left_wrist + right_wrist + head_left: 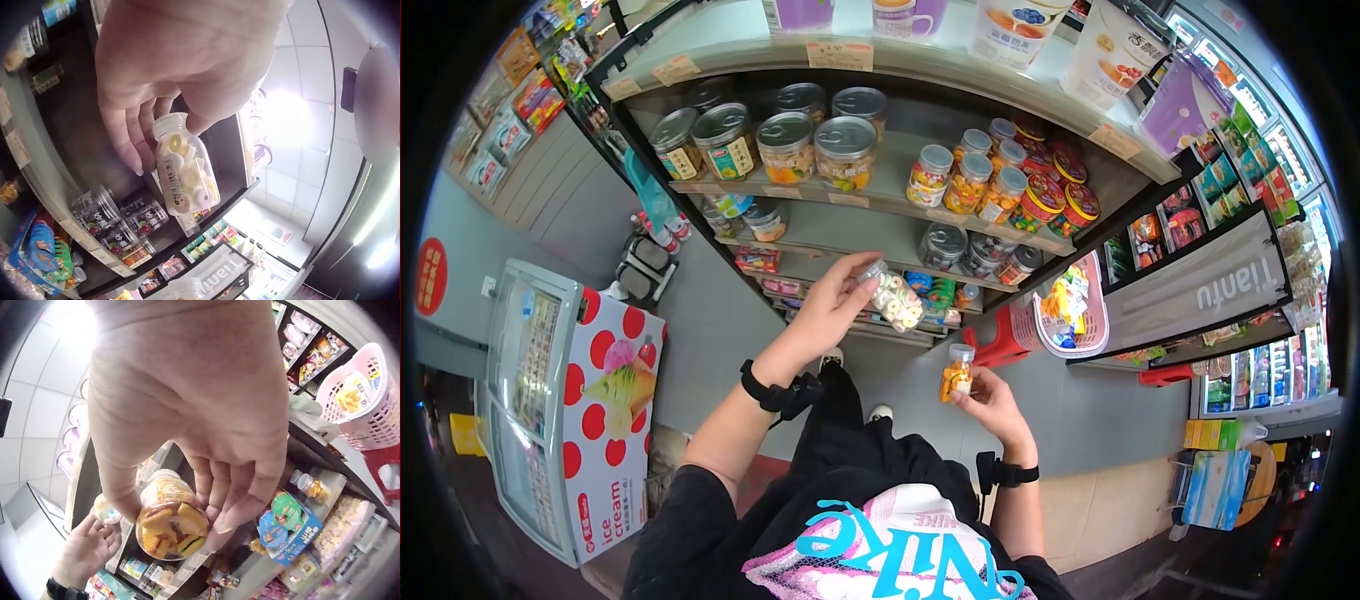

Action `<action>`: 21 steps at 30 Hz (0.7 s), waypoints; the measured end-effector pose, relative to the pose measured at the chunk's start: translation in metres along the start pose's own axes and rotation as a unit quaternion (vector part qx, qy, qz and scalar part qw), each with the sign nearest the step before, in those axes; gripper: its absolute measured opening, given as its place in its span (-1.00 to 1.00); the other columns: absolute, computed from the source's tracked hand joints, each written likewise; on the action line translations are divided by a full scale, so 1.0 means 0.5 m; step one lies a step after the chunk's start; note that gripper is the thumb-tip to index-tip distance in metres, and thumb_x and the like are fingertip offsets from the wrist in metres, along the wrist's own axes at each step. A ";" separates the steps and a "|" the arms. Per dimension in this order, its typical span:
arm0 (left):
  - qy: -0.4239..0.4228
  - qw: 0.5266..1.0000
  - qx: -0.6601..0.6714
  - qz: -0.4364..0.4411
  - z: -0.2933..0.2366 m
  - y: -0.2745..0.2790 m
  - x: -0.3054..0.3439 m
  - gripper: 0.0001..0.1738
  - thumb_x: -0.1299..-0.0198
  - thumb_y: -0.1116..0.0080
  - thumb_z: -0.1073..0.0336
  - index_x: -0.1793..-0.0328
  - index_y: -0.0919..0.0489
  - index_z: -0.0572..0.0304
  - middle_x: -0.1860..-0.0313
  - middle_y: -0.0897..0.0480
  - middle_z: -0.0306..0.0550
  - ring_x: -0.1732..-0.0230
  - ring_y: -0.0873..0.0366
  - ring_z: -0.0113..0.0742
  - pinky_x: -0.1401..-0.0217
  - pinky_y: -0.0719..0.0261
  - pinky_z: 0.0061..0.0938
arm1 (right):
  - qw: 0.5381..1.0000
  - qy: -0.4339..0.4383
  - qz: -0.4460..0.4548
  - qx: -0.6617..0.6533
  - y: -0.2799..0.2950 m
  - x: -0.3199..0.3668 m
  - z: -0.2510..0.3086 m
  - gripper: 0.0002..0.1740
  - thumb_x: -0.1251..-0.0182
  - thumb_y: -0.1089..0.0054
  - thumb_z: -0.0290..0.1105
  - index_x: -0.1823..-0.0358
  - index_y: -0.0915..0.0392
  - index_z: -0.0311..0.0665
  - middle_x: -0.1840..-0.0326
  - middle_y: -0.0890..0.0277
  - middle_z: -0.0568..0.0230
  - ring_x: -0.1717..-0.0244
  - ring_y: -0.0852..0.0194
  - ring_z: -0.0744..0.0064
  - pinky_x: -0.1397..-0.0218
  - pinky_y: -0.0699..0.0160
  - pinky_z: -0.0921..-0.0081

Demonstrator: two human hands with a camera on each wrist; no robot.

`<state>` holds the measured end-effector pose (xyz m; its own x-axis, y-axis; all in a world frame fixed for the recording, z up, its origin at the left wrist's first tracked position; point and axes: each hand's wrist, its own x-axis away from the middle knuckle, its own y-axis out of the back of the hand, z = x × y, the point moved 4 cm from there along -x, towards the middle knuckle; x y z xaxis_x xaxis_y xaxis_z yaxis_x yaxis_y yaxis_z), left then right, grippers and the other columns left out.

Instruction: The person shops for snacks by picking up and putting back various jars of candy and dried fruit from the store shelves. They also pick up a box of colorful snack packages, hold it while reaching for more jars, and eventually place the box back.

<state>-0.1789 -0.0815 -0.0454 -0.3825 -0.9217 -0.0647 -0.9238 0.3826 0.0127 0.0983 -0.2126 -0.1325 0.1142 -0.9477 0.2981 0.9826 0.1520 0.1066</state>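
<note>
The left hand [830, 310] pinches a small clear jar of pale ring-shaped sweets [897, 302] near its lid, with the jar tilted in front of the lower shelves. In the left wrist view the left hand [187, 62] has thumb and fingers at the neck of that jar [184, 175]. Lower and to the right, the right hand [997, 408] grips a small jar of orange and yellow pieces [956, 375], roughly upright. The right wrist view has the right hand [194, 425] around this jar [172, 522], its base facing the camera.
Shelves [880, 190] ahead hold large silver-lidded jars [786, 148] at left and smaller sweet jars [970, 183] at right. A pink basket [1090, 335] with packets stands on a red stool [1000, 340]. An ice cream freezer [535, 400] is at far left.
</note>
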 end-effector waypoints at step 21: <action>-0.324 0.755 -0.544 -0.173 -0.216 0.021 -0.191 -0.52 -0.19 -0.39 0.16 -0.20 -0.59 0.15 0.00 -0.62 -0.05 -0.04 -0.49 -0.01 -0.10 -0.44 -0.18 | 1.000 -0.003 -0.025 -0.002 0.022 0.021 -0.028 -0.47 -0.27 -0.47 -0.32 -0.17 -0.49 -0.43 0.08 -0.67 0.20 0.17 -0.64 0.53 0.08 -0.62 0.53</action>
<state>-0.1535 0.0036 0.0689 -0.3541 -0.5947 -0.7218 -0.5662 -0.4779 0.6716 0.1121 -0.2246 -0.1414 0.0631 -0.9522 0.2989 0.9877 0.1025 0.1179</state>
